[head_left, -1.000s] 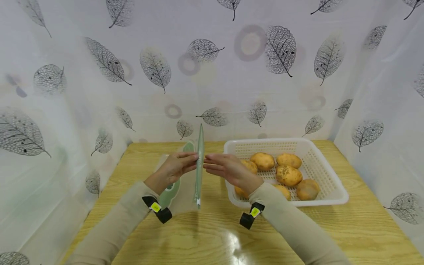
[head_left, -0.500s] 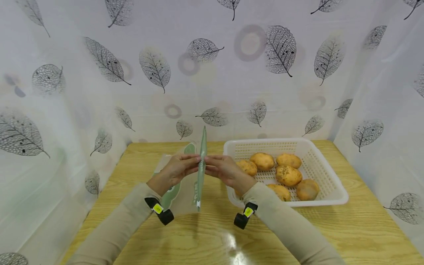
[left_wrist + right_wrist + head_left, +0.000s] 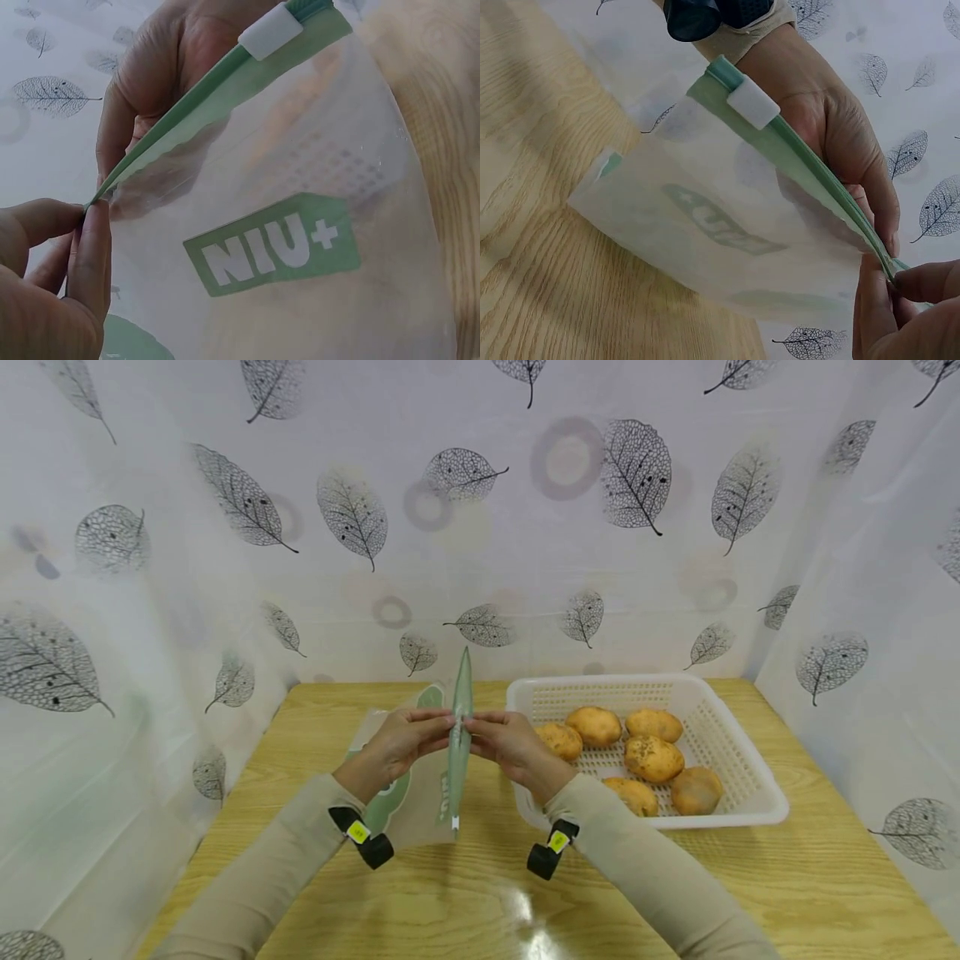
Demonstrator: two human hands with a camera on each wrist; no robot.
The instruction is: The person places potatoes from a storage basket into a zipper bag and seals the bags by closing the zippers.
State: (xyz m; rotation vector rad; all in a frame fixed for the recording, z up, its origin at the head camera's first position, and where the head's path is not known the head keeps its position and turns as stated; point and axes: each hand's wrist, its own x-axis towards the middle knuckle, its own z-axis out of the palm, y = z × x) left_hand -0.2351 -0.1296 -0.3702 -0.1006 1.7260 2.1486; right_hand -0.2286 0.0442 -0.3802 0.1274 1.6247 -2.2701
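A translucent slider zip bag (image 3: 322,225) hangs with its green zip edge (image 3: 461,735) running away from me. A green label reads "NIU+" in the left wrist view. Thumb and fingertips of my left hand (image 3: 397,747) pinch this edge from the left. From the right, my right hand (image 3: 521,747) pinches it at about the same spot, and the fingertips nearly meet. The white slider (image 3: 754,100) sits on the zip at its near end, apart from both hands. Whether the zip is parted under the fingertips I cannot tell.
To the right, a white perforated plastic basket (image 3: 750,806) holds several potatoes (image 3: 654,757). My right forearm passes over its near-left corner. Everything stands on a wood-grain table (image 3: 480,902). A leaf-patterned curtain (image 3: 480,552) closes off the back and sides.
My right hand has moved left, from straight fingers beside the bag to a pinch on its zip edge. The edge has shifted slightly right. My left hand keeps its pinch.
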